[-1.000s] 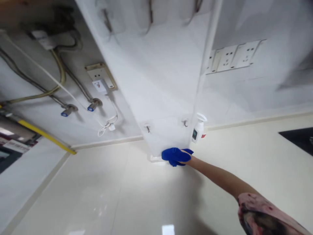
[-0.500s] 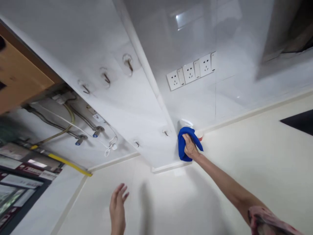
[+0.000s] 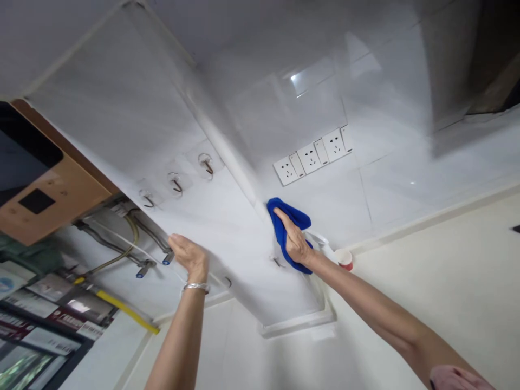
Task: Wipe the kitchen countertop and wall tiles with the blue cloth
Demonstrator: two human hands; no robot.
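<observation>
My right hand [image 3: 296, 241] presses a blue cloth [image 3: 286, 226] against the corner edge of a white tiled column [image 3: 227, 216]. Its fingers lie curled over the cloth, holding it to the tile. My left hand [image 3: 189, 254], with a silver bracelet on the wrist, rests flat against the column's left face, fingers together and holding nothing. Just behind the cloth a white spray bottle [image 3: 323, 244] and a small red cup [image 3: 345, 259] stand at the foot of the wall.
Three hooks [image 3: 175, 184] are stuck on the column's face, smaller ones lower down. A row of wall sockets [image 3: 312, 156] sits on the right wall. Pipes with blue-capped valves [image 3: 154, 262], a yellow pipe [image 3: 125, 311] and a wooden cabinet [image 3: 44, 189] lie left. A cream countertop [image 3: 426, 287] spreads below.
My right hand has slid the blue cloth up the column's corner from near the counter. My left hand came into view from below and now leans on the column's face.
</observation>
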